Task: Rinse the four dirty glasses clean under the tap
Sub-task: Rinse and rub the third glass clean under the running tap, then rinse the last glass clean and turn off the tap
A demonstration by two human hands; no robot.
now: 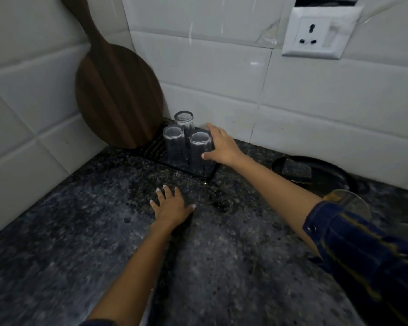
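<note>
Three clear glasses stand upside down on a black ribbed tray in the counter's back corner: one at the back, one at the left, one at the front right. My right hand wraps the front right glass, thumb in front and fingers behind it. My left hand lies flat on the dark granite counter, fingers spread, holding nothing. A fourth glass with an orange smear stands at the right, partly hidden behind my right sleeve.
A round wooden board leans against the tiled wall just left of the tray. A black dish holding a dark sponge sits at the right by the wall. A wall socket is above it.
</note>
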